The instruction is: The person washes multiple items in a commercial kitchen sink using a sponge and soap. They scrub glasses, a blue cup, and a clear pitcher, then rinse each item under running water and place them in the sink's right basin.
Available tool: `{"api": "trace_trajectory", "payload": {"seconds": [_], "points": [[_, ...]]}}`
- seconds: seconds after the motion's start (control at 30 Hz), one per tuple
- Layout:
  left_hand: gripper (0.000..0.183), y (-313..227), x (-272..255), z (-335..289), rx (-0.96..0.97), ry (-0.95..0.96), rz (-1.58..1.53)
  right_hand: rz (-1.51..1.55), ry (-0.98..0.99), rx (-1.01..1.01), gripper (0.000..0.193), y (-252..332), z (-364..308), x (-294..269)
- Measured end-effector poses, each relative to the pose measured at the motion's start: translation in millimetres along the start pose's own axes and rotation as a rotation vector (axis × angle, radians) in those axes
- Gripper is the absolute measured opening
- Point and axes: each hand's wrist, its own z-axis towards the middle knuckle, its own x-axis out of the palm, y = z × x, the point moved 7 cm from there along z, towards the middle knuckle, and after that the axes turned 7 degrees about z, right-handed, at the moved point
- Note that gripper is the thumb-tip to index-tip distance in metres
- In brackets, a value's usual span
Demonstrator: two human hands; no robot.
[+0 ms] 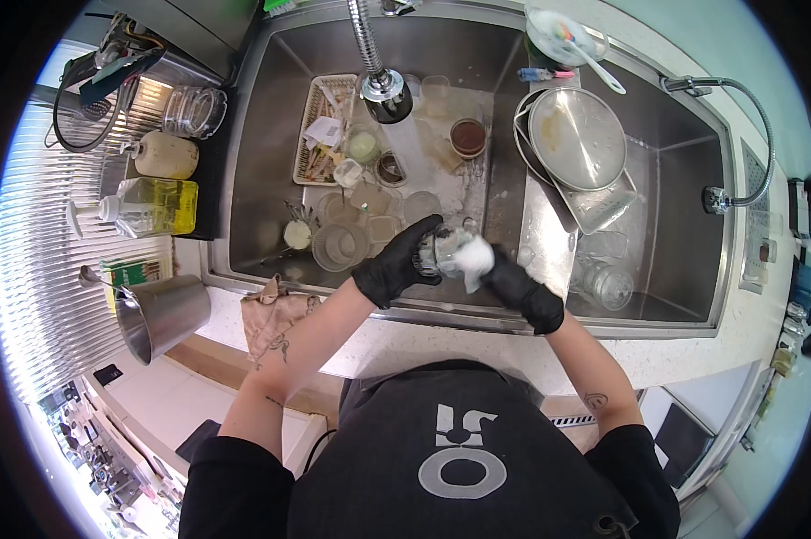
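Observation:
Over the front of the sink, my left hand, in a black glove, is closed around a clear glass vessel lying tilted on its side. My right hand, also gloved in black, grips a white sudsy sponge pressed at the vessel's open end. Suds and fingers hide the sponge's exact shape. Below and left of the vessel, a round clear container stands in the left basin among several small clear tubs. A cup of dark red-brown liquid is farther back.
A wicker-like tray of utensils and scraps sits at the basin's back left, beside a hanging faucet. Stacked metal pans rest on the divider; clear jars lie in the right basin. A brown cloth hangs over the front counter.

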Motion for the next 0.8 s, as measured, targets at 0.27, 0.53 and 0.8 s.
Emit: {"api": "trace_trajectory", "payload": {"seconds": [0.27, 0.53, 0.8], "points": [[0.021, -63.7, 60.5, -48.1, 1.114, -0.306, 1.050, 0.631, -0.273, 0.220, 0.020, -27.8, 1.1, -1.6], [0.034, -63.3, 40.2, -16.1, 0.666, -0.219, 0.707, 0.352, -0.354, -0.042, 0.037, 14.2, 4.3, -7.7], [0.047, -47.1, 29.9, 0.7, 0.224, -0.096, 0.517, -0.202, -0.266, -0.072, 0.029, 34.0, -1.9, -0.4]]}}
